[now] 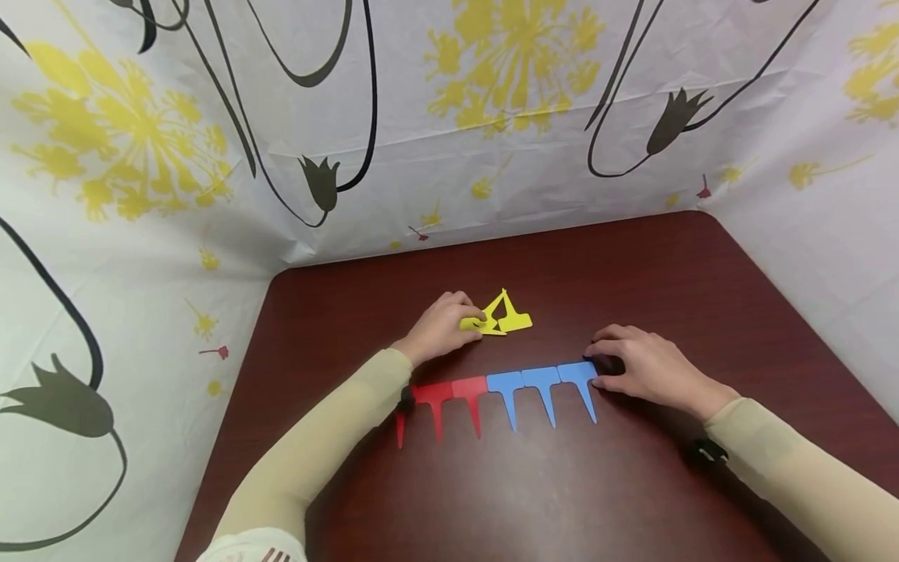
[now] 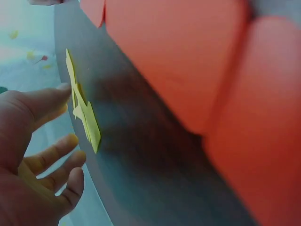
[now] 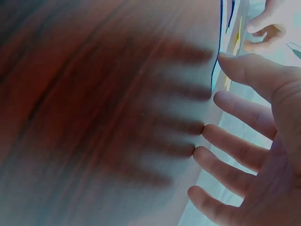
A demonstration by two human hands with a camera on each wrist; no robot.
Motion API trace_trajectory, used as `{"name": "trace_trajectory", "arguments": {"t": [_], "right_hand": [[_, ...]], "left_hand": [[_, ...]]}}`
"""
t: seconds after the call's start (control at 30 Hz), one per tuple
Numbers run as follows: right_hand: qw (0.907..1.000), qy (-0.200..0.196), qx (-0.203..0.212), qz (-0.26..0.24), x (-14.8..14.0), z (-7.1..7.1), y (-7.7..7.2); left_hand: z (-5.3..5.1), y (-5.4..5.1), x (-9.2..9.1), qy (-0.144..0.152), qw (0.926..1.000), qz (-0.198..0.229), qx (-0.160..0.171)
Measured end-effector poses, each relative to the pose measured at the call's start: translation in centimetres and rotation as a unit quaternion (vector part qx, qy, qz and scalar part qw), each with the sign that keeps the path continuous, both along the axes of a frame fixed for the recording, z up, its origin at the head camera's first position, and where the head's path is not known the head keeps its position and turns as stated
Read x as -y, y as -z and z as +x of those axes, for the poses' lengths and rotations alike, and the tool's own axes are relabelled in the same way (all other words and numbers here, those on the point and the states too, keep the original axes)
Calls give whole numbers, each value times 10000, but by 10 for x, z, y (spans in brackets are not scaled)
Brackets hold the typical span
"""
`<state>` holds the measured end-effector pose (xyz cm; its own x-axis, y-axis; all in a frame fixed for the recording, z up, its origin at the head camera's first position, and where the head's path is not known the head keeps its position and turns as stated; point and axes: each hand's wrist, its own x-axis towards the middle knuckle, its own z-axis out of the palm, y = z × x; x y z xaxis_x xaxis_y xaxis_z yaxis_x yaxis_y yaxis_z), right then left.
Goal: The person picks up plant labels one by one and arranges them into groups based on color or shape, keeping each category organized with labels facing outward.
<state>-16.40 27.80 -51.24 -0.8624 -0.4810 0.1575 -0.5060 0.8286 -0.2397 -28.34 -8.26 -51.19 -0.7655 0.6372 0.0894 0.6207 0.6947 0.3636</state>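
Observation:
Near the table's middle, my left hand (image 1: 442, 326) is over a loose cluster of yellow T-shaped plant labels (image 1: 516, 321), its thumb and fingers around the cluster's left end. The left wrist view shows the thumb tip by the yellow labels (image 2: 91, 127) and the other fingers loosely bent and apart. My right hand (image 1: 649, 367) rests at the right end of a row, thumb at the end blue label (image 1: 577, 373), fingers spread on the table. That row joins several T-shaped labels edge to edge, blue ones right of the red labels (image 1: 469, 388), stems toward me.
The dark red-brown table (image 1: 534, 484) has rounded far corners. A white patterned cloth (image 1: 435, 179) hangs behind it and along its sides. My left forearm (image 1: 330, 437) passes over the left end of the red row, hiding part of it.

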Motion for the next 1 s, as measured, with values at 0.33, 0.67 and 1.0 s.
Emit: {"name": "trace_trajectory", "arguments": {"t": [0.33,0.67,1.0], "right_hand": [[9993,163,254,-221,-4,-3,-9],[9985,226,275,-404,4,-9,-17],[9967,419,239,-656,16,-16,-23]], "left_hand": [[-6,1,-21,447,9986,-277,-45],[-10,-5,-30,776,9941,-743,-179],[-7,-30,-32,1007,9920,-714,246]]}}
